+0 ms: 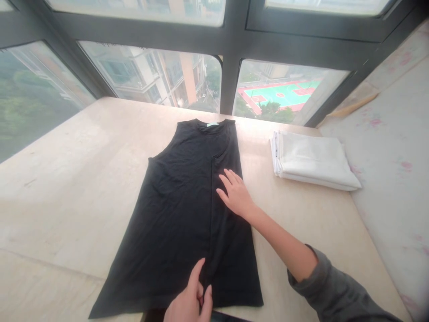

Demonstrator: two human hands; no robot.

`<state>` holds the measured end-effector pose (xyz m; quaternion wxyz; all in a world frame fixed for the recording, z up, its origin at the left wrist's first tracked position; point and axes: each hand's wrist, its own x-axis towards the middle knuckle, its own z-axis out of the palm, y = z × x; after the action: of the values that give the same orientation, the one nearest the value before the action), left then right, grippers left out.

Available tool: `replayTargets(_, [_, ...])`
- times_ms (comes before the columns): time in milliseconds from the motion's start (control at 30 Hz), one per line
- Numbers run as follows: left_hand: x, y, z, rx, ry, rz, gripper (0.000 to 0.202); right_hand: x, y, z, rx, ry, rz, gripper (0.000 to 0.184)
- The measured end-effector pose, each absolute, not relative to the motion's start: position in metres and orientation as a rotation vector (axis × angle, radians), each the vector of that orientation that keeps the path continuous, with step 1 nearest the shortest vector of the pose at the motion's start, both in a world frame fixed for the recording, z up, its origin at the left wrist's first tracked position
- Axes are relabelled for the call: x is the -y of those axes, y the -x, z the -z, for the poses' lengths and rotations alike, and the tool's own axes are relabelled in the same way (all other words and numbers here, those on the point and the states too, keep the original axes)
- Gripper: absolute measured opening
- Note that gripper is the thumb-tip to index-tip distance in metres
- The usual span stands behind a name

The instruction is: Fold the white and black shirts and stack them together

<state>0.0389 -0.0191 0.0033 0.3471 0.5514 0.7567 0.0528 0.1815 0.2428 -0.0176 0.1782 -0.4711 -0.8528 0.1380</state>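
Note:
A black sleeveless top [174, 210] lies spread on the pale surface, its neckline toward the window and its hem toward me. Its right side is folded inward, leaving a lengthwise edge right of the middle. My right hand [236, 194] rests over that folded strip, fingers spread and palm down. Near the hem, my left hand [189, 297] is at the lower end of the fold edge. Its index finger points forward and its thumb stands apart, with the other fingers partly curled and nothing visible between them. A small light label [212, 124] shows inside the neckline.
A folded white cloth stack [311, 158] lies to the right, near the floral-patterned wall [395, 165]. Grey window frames [229, 76] border the far side of the pale stone-like surface [67, 179]. Buildings and a sports court show through the glass.

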Motion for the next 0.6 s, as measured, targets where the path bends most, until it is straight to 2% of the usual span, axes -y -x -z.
replayTargets(167, [-0.008,-0.038,-0.019,-2.023,-1.481,-0.192,0.042,-0.177,-0.213,0.014,2.426,1.273,-0.403,0.052])
replayTargets(267, [-0.041,-0.040,-0.025,-2.026,-1.521,-0.226,0.043,-0.130,-0.227,0.013,2.445,1.258,-0.395,0.055])
replayTargets(433, [-0.118,-0.035,-0.031,-2.070,-1.636,-0.269,0.046,-0.072,-0.233,0.007,2.471,1.230,-0.410,0.060])
replayTargets(600, [-0.218,-0.024,-0.032,-2.158,-1.860,-0.273,0.051,-0.043,-0.233,0.007,2.415,1.173,-0.375,0.054])
